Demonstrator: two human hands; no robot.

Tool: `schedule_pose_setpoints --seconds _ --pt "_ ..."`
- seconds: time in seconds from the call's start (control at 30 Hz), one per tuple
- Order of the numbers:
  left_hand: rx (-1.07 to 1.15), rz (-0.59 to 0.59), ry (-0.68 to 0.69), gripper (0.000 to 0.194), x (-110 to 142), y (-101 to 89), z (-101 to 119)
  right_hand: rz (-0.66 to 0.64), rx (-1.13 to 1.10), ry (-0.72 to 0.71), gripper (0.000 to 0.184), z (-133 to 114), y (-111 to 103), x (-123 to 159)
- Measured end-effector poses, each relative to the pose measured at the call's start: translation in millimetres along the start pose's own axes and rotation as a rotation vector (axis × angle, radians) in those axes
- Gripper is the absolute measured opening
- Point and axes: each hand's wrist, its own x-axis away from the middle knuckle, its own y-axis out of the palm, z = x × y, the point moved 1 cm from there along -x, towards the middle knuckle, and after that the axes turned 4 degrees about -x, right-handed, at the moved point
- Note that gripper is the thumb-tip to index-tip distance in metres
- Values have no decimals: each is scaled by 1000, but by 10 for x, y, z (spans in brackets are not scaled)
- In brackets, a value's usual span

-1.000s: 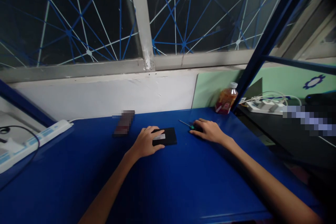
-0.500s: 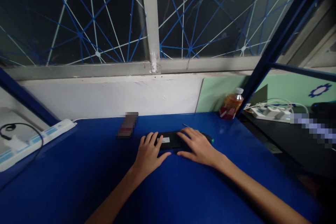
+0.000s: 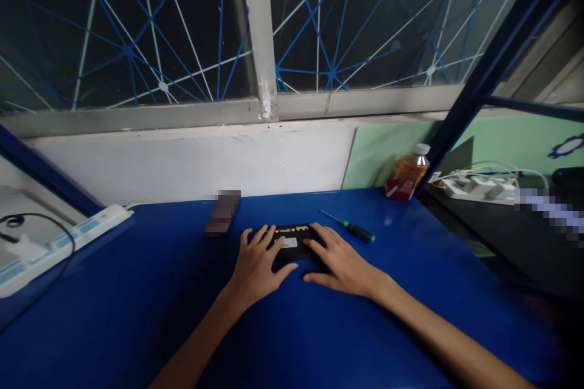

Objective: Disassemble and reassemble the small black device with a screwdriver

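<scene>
A flat black box (image 3: 292, 238) with a white label and yellow marks along its far edge lies on the blue table (image 3: 137, 316). My left hand (image 3: 256, 265) rests on its left part with the fingers spread flat and the thumb at its near edge. My right hand (image 3: 340, 262) covers its right part, fingers stretched forward and the thumb along the near edge. A screwdriver (image 3: 353, 228) with a black and green handle lies on the table just beyond my right hand, untouched.
A blurred dark slab (image 3: 222, 214) lies left of the box. A white power strip (image 3: 59, 243) with a black cable sits at the far left edge. A bottle of amber liquid (image 3: 407, 174) stands at the back right corner, by a blue post. Another power strip (image 3: 479, 187) lies further right.
My right hand left the screwdriver on the table and moved left onto the black box. My left hand spread its fingers flat over the box's left part.
</scene>
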Motion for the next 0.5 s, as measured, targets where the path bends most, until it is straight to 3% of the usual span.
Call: schedule_pose_setpoints --seconds 0.3,0.5 --pt "12 -49 -19 58 -3 -43 -35 -39 -74 52 73 -8 -11 11" --pt "57 -64 -2 58 -13 -88 -26 -75 -140 43 61 -49 -42 3"
